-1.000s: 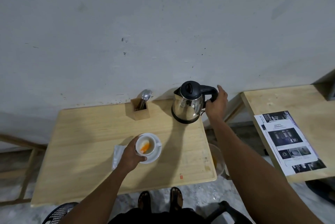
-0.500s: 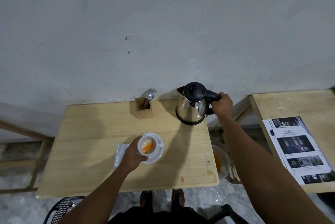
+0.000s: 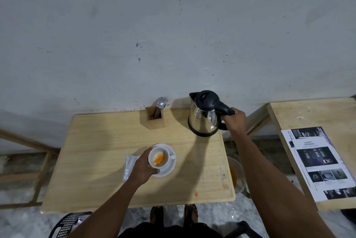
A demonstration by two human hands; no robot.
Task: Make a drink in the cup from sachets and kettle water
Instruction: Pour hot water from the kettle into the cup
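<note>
A white cup (image 3: 159,158) with orange and white powder inside sits on a white saucer (image 3: 169,168) near the middle of the wooden table (image 3: 92,160). My left hand (image 3: 143,168) wraps around the cup's left side. A steel kettle (image 3: 204,117) with a black lid and handle stands at the table's far right corner. My right hand (image 3: 234,119) is closed around its handle. A pale sachet (image 3: 129,164) lies flat just left of the saucer, partly under my left wrist.
A wooden holder (image 3: 155,118) with spoons and a fork stands at the back edge, left of the kettle. A second table (image 3: 316,122) on the right carries printed sheets (image 3: 319,162). A tub of orange liquid (image 3: 236,176) sits on the floor between the tables. Black chair (image 3: 71,224) at lower left.
My right hand reached the kettle handle and closed around it. My left hand stayed on the cup. The camera view shifted slightly.
</note>
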